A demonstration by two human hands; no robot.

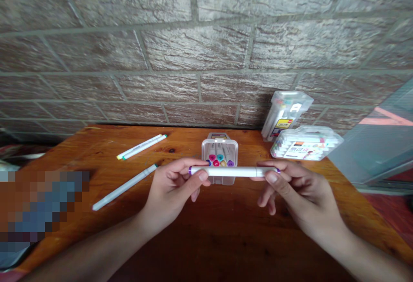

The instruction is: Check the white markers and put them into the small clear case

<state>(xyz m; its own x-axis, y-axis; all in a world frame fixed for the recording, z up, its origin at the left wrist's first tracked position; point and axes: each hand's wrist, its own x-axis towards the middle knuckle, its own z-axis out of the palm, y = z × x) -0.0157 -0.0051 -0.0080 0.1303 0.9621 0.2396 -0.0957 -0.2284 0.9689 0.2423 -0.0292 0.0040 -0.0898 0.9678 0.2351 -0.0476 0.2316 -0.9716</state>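
Note:
I hold a white marker [232, 171] with purple ends level in front of me, over the wooden table [226, 221]. My left hand [174, 191] pinches its left end between thumb and fingers. My right hand [295, 191] pinches its right end, by the cap. Just behind the marker stands a small clear plastic box [220, 148] with several markers upright in it, their coloured caps showing.
Two markers [142, 146] lie together at the back left, and a single white marker [124, 186] lies nearer. Two clear marker cases [305, 143] [285, 114] sit at the back right by the brick wall [193, 49]. A blurred patch covers the left edge.

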